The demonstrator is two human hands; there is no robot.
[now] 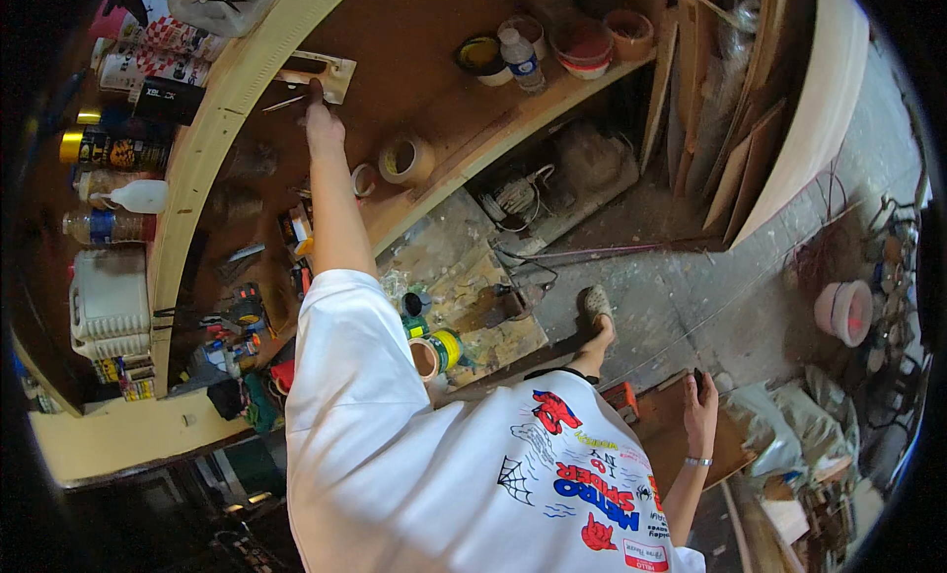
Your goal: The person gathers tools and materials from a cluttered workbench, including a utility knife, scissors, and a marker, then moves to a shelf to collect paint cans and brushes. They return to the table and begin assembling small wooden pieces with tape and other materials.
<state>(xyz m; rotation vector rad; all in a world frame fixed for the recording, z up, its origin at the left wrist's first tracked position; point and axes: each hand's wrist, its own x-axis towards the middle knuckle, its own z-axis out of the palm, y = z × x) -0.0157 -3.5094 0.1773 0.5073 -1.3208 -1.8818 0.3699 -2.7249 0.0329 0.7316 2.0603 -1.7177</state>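
Note:
My left arm stretches up across the brown shelf [414, 50]. At its end my left hand [323, 124] is closed at the handle of a flat plastering trowel [338, 82], its fingers partly hidden. A thin pointed tool [284, 104] lies beside the trowel. Low on the right, my right hand [700, 415] hangs by my side above a brown board [676, 430]. A small dark object [698, 379] shows between its fingertips; its kind is too small to make out.
Tape rolls [406, 161], a water bottle [522, 60] and tubs [584, 48] line the shelf edge. Cans and bottles [113, 149] stand at left. Wood panels [730, 109] lean at upper right. A pink-white bucket [843, 312] and plastic bags [799, 425] are at right.

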